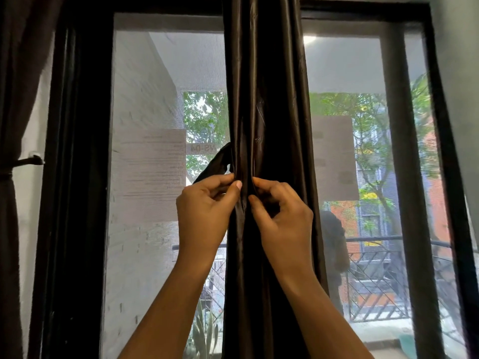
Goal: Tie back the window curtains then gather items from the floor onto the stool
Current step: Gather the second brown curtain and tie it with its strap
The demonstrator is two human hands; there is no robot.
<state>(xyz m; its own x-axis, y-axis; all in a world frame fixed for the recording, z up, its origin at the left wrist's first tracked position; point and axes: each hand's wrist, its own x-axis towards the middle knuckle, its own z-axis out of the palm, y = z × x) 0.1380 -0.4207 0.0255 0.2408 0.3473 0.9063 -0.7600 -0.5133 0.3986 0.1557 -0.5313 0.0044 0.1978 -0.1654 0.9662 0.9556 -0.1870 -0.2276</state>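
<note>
1. Step in hand: the curtain-tying part of the task. The floor pickup has not begun; neither the floor, the items nor the stool is in view.

2. Position of the work: a dark, glossy curtain point(267, 120) hangs gathered into a narrow column at the middle of the window point(155, 99), in front of the centre frame. Both mesh-covered panes on either side of it are uncovered.

3. Left hand point(204, 203): clenched on the left edge of the gathered curtain, thumb and forefinger pinching a fold. A dark fabric strip point(217, 161) rises from behind this hand, up and to the left (judged to be the tie band, though its far end cannot be traced).

4. Right hand point(282, 211): fingers curled into the folds just right of the left hand, gripping fabric. Whether it also holds the other end of the strip cannot be told, since the folds hide the fingertips.

5. Reference condition: at the far left edge, a second curtain point(10, 112) is already cinched by a thin tie point(26, 161) that runs toward the wall.

6. Next move, as judged: bring the strip fully round the bundle and fasten it, keeping the folds compressed with one hand while the other works the fastening (a loose grip would probably let the slick fabric spread).

7. After fastening: release both hands, then turn to the floor.
</note>
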